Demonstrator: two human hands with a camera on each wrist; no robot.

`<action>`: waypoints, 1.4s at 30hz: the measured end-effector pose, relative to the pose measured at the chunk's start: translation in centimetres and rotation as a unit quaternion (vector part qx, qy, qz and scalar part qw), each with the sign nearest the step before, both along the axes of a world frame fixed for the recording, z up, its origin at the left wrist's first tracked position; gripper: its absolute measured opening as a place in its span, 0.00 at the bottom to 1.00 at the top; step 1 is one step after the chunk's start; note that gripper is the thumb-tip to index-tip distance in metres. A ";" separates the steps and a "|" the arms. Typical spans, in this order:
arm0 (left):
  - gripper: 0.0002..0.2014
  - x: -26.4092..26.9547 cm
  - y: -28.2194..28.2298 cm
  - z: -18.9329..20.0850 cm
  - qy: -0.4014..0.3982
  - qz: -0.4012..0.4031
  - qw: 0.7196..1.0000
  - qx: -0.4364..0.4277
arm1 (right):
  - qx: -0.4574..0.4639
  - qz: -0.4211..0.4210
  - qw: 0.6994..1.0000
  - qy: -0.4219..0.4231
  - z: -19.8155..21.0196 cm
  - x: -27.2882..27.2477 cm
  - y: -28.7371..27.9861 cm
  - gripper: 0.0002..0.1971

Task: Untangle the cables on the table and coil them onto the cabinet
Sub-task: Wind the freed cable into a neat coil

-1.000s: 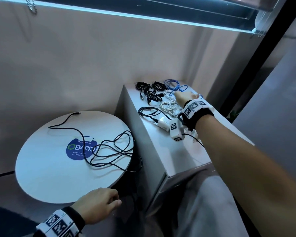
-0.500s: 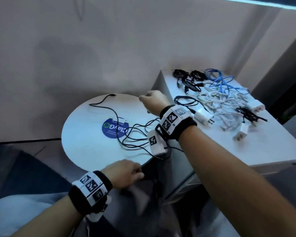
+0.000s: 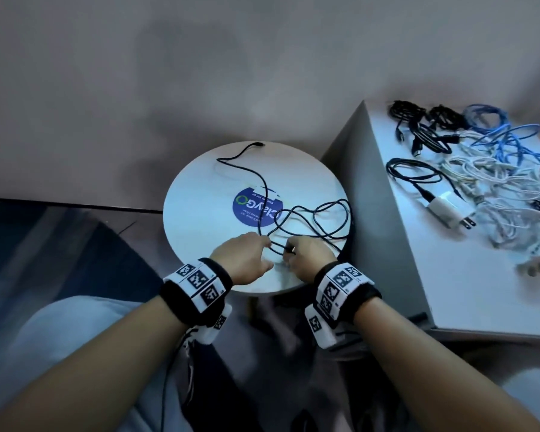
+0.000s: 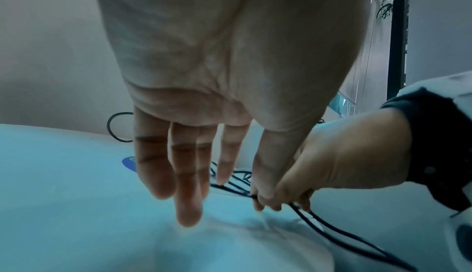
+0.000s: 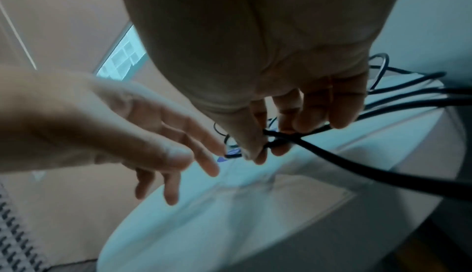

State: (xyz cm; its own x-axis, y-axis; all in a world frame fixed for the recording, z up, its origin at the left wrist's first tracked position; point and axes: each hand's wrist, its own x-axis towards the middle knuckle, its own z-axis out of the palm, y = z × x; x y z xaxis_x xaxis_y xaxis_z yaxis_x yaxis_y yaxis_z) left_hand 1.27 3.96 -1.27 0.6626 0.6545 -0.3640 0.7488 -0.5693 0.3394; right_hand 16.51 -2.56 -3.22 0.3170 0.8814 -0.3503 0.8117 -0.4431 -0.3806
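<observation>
A long black cable (image 3: 325, 213) lies in loose tangled loops on the round white table (image 3: 206, 244). Its far plug end reaches the table's back edge. My right hand (image 3: 289, 254) is at the near side of the tangle and pinches a crossing of the black cable (image 5: 357, 167) between thumb and fingers (image 5: 266, 149). My left hand (image 3: 264, 244) is just left of it with fingers straight and spread (image 4: 224, 207), fingertips on the table beside the cable (image 4: 332, 228). It holds nothing.
The white cabinet (image 3: 449, 275) stands right of the table. On it lie black coils (image 3: 418, 126), a blue cable (image 3: 505, 135), white cables (image 3: 496, 182) and a white charger (image 3: 446, 210). A wall runs behind both. My knees are below the table's near edge.
My right hand left the cabinet, crossed to the table and pinched the black cable. My left hand rose from the table's near edge onto its top. The head view swung down and left.
</observation>
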 end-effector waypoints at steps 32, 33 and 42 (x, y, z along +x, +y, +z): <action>0.10 0.3 0.9 1.7 -0.189 0.037 0.980 0.049 | 0.242 0.020 0.963 0.116 5.7 -0.9 -2.3 0.12; 0.10 0.4 0.9 1.7 -0.185 0.037 0.981 0.048 | 0.237 0.018 0.963 0.129 5.8 -1.1 -2.4 0.09; 0.23 -0.6 2.5 1.8 -0.209 0.122 0.961 0.133 | 0.231 -0.018 0.972 0.043 6.7 0.8 -2.0 0.09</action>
